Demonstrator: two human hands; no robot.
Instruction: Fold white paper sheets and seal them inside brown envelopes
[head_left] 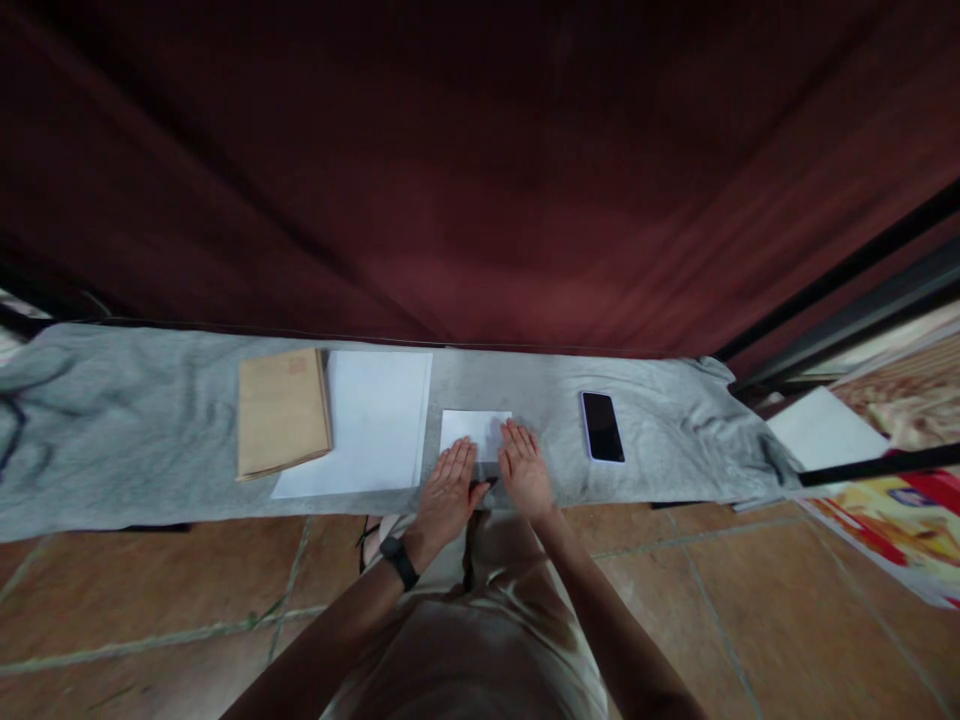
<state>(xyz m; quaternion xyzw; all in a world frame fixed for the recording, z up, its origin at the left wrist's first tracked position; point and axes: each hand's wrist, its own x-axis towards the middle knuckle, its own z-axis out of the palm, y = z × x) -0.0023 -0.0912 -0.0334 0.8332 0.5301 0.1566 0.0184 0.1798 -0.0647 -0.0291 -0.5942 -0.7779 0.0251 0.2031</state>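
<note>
A small white sheet of paper (472,424), seemingly folded, lies on the grey cloth in front of me. My left hand (448,490) rests flat on its lower left part, fingers stretched out and thumb toward the middle. On the right edge of the paper lies my right hand (525,468), also flat with fingers extended. A small dark item (491,481) shows near my left thumb; I cannot make out what it is. Left of the hands is a stack of larger white sheets (379,420), partly covered by brown envelopes (283,412).
A phone (603,427) with a dark screen lies right of my hands. Grey cloth (150,430) covers the narrow bench. A dark red curtain (480,200) hangs behind it. Black metal bars (847,270) and a colourful printed package (900,530) are at the right, above a tiled floor (675,590).
</note>
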